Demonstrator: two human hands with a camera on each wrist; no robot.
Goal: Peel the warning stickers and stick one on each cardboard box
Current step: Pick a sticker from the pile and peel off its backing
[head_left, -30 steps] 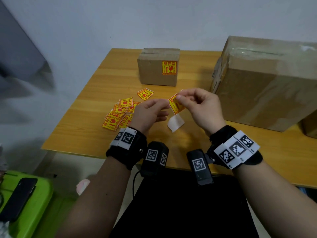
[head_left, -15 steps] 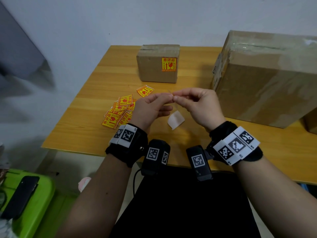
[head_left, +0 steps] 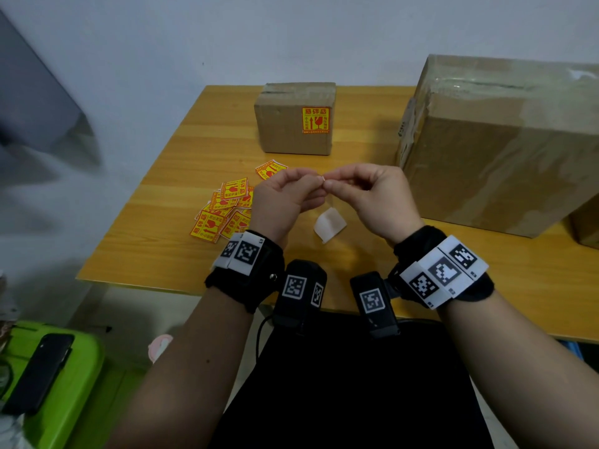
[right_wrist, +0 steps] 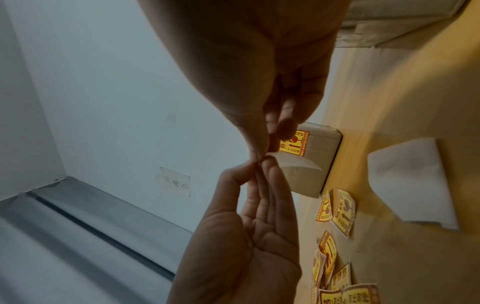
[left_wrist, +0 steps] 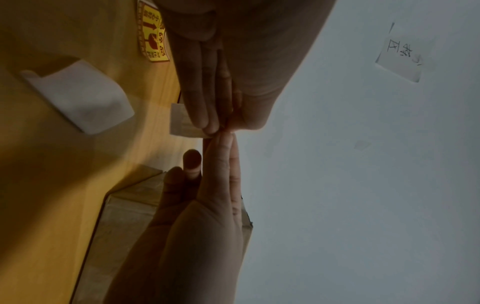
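Both hands meet above the table's middle and pinch one warning sticker (head_left: 322, 180) between them, seen edge-on with only a pale corner showing. My left hand (head_left: 311, 184) holds it from the left, my right hand (head_left: 334, 186) from the right. Its white backing side (left_wrist: 182, 121) shows under the fingertips in the left wrist view. A small cardboard box (head_left: 285, 124) at the back carries a yellow sticker (head_left: 315, 120). A large cardboard box (head_left: 499, 147) stands on the right with no sticker showing. Loose yellow stickers (head_left: 223, 210) lie in a pile at the left.
A peeled white backing paper (head_left: 330, 223) lies on the wooden table (head_left: 168, 241) beneath the hands. Part of another box (head_left: 587, 226) shows at the right edge. A green bin (head_left: 74, 384) with a dark phone (head_left: 39, 371) sits on the floor at the left.
The sticker's yellow face showed a second ago; it has turned edge-on. The left fingertips have closed in on the right hand's pinch.
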